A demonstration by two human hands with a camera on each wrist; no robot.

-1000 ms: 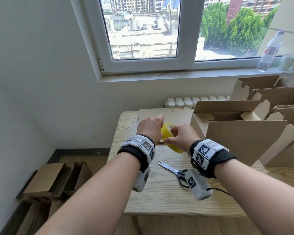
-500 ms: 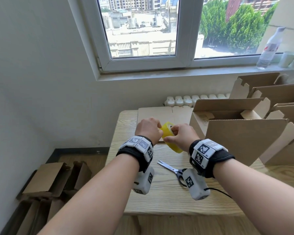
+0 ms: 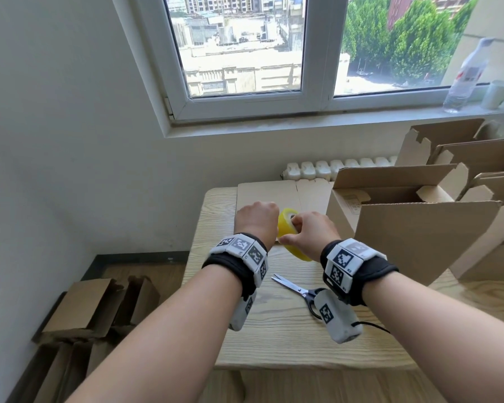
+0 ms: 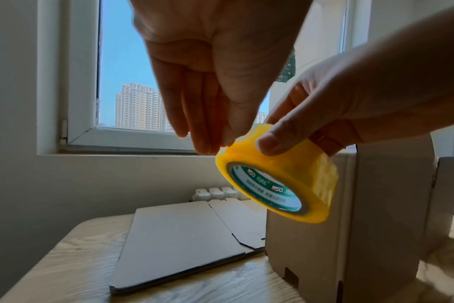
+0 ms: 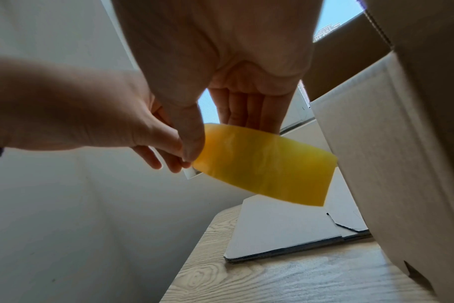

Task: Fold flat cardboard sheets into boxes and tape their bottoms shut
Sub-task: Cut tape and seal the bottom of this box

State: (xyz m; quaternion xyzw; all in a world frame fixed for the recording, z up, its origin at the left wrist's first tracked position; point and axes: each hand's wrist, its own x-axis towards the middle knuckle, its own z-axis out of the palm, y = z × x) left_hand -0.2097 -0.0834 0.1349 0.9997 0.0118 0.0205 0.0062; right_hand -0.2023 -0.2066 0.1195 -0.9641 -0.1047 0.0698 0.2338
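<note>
A yellow tape roll hangs in the air above the wooden table. My right hand grips it, thumb on the outer face and fingers behind it. My left hand is pressed against the roll's left side. In the right wrist view its fingertips pinch a small clear tape end at the edge of the roll. A stack of flat cardboard sheets lies on the table just beyond the hands. A folded open box stands right of them.
Scissors lie on the table under my right wrist. More folded boxes crowd the table's right side. Several boxes sit on the floor at the left. A radiator and a bottle on the sill are behind.
Both hands have stayed together on the roll at the same spot over the table, with only small finger shifts at its edge. Nothing else on the table has moved.
</note>
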